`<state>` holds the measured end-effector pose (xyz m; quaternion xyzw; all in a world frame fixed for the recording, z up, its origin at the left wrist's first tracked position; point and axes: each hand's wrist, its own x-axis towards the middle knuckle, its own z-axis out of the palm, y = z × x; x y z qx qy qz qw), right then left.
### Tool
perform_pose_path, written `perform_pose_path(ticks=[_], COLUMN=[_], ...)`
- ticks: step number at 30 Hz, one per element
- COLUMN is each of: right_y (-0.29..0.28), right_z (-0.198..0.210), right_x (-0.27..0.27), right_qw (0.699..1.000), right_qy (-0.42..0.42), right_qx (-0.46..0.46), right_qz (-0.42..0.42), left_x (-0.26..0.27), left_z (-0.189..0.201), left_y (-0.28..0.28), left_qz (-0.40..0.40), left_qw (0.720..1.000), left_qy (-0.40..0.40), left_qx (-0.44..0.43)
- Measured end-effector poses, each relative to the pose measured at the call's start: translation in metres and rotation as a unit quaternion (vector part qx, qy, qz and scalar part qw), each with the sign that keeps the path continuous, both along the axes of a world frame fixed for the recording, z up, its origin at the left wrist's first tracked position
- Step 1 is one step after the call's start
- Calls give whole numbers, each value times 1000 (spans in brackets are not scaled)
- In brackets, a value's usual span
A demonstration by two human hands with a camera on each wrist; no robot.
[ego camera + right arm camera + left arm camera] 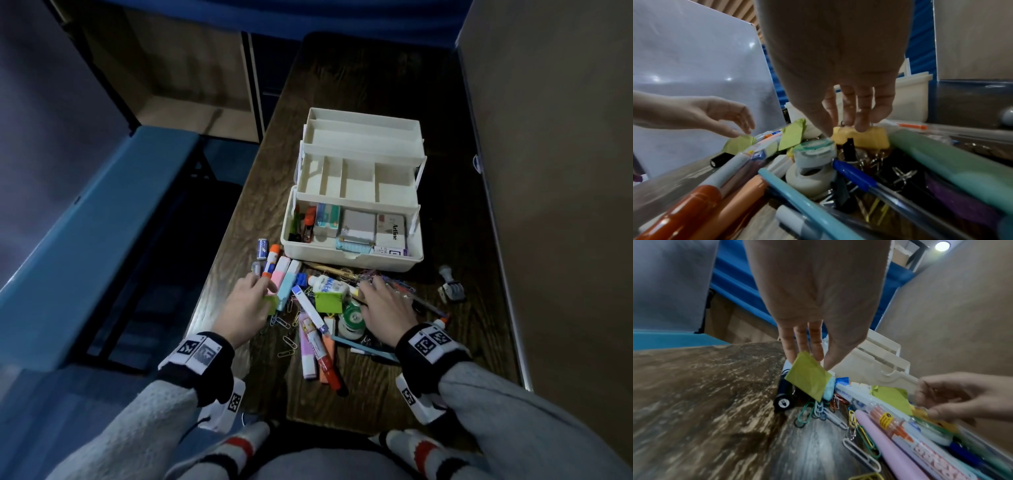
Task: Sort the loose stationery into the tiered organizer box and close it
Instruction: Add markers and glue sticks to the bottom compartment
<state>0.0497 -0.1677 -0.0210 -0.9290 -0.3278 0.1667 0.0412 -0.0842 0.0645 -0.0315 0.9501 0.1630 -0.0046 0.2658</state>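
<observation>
Clearly, sorting is only beginning: the organizer box (352,253) is standing open on the worktop (376,387), bottom tier partly filled, upper trays empty. The left hand (248,301) is pinching a green sticky pad (807,378); the right hand (387,305) is gripping a yellow clip (861,138) in the pile.

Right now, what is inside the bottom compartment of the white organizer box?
The bottom compartment of the organizer box holds an Artline box, a grey box, a teal-and-white box and an orange stapler-like item. The tray above covers its far part.
</observation>
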Motion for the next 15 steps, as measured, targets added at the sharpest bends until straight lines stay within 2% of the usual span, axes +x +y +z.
perform_pose_path(ticks=[3, 5, 10, 15], right_y=[-1, -3, -2, 0], right_z=[2, 3, -1, -9], right_x=[3, 0, -21, -30], right_qw=[1000, 999, 991, 992], right_qy=[-6, 5, 78, 78], right_qx=[9, 34, 42, 47], right_qz=[-18, 6, 101, 90], left_x=[1, 4, 15, 25], left_z=[4, 7, -4, -16], left_y=[-10, -23, -49, -55], left_qz=[-44, -83, -164, -147], left_qw=[995, 993, 960, 958], left_qy=[4, 13, 185, 232], left_qx=[91, 88, 130, 77])
